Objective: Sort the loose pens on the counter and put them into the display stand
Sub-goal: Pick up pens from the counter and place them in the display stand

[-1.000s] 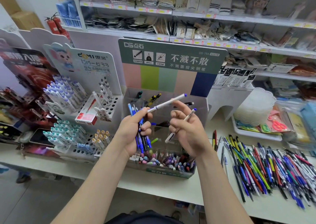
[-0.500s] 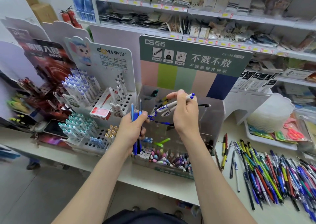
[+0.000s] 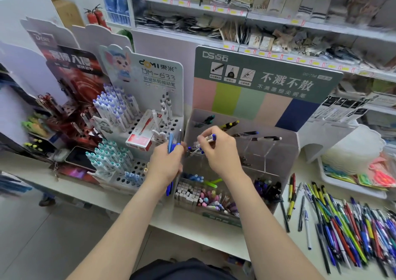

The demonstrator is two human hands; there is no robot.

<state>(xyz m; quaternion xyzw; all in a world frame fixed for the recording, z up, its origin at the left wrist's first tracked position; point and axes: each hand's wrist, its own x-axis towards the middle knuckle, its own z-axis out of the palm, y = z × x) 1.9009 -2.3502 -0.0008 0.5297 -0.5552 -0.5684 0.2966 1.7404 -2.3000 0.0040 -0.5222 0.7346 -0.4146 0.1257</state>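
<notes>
While your left hand (image 3: 166,164) grips blue pens (image 3: 170,143) upright, your right hand (image 3: 220,151) pinches white pens (image 3: 209,139) slanting down-left into the stand (image 3: 287,149) just beneath.

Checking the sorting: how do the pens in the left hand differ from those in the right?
Colour: left pens blue, right pens white with blue ends. Pose: left pens upright, right pens near level. Place: left pens beside the stand, right pens over it. Both are held.
</notes>
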